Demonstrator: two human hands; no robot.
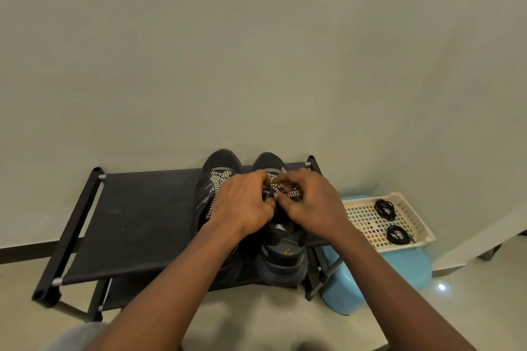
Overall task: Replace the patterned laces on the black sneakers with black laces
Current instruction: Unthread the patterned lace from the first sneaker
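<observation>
black rack (137, 216) | left hand (242, 205), right hand (310, 202) grip: pinching patterned lace (292, 194) atop right sneaker (285, 253)

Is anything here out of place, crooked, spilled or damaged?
Nothing stands out. The black sneakers stand together on the shoe rack; left hand and right hand pinch a patterned lace; two coiled black laces lie in the cream tray.

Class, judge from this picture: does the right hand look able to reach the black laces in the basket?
Probably yes: the black laces lie uncovered in the open basket right of the right hand, nothing between. It must first release the patterned lace it pinches.
</observation>
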